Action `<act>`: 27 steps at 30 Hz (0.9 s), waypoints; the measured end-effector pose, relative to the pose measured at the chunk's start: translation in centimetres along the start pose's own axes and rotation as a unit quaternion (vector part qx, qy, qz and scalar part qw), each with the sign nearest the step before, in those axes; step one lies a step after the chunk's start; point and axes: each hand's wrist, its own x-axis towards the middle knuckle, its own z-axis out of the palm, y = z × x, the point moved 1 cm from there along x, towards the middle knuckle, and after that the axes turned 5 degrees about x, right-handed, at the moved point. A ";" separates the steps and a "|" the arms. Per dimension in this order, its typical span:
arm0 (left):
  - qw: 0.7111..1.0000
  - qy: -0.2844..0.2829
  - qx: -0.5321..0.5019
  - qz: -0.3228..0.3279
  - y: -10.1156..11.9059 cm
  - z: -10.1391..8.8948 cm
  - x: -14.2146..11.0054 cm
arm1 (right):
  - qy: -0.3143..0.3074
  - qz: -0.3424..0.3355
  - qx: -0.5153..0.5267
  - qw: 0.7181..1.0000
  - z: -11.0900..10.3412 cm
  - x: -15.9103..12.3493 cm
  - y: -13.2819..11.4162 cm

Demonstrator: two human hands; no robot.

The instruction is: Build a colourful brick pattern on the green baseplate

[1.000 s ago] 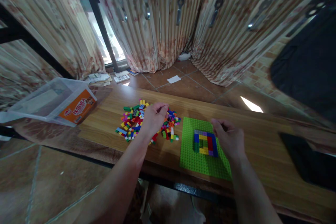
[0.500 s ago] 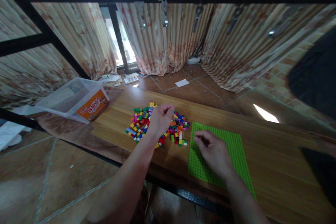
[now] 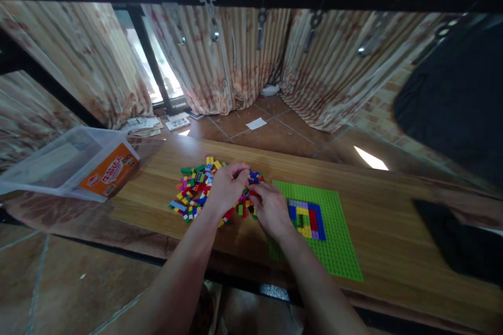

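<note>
Curling over bricks (image 3: 200, 187), 2 hands (image 3: 228, 188) (image 3: 271, 208) hide any pinch; the orange label's (image 3: 110, 171) characters look blurred.

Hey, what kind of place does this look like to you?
Probably a room in a home: patterned, pleated beige curtains hang by a window, papers and booklets lie on the brown tiled floor, and small colourful plastic bricks are spread over a wooden tabletop.

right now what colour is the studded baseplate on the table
The baseplate is green, clearest in the head view.
</note>
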 end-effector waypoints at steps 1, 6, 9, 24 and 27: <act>1.000 -0.003 0.000 0.003 0.0 0.0 0.0 | 0.007 0.001 0.009 1.000 -0.1 0.0 -0.2; 1.000 -0.019 0.012 0.014 0.0 0.3 -0.1 | 0.081 0.054 0.156 0.983 -2.2 -0.4 0.3; 0.998 -0.059 0.010 0.024 0.3 1.0 -0.6 | 0.085 0.139 0.296 0.941 -4.6 -0.8 1.6; 0.968 -0.198 0.130 0.079 2.4 5.0 -3.2 | -0.015 0.240 0.388 0.890 -11.7 -4.3 5.6; 0.963 -0.213 0.142 0.083 2.7 5.3 -3.5 | -0.027 0.239 0.356 0.903 -11.8 -4.5 6.0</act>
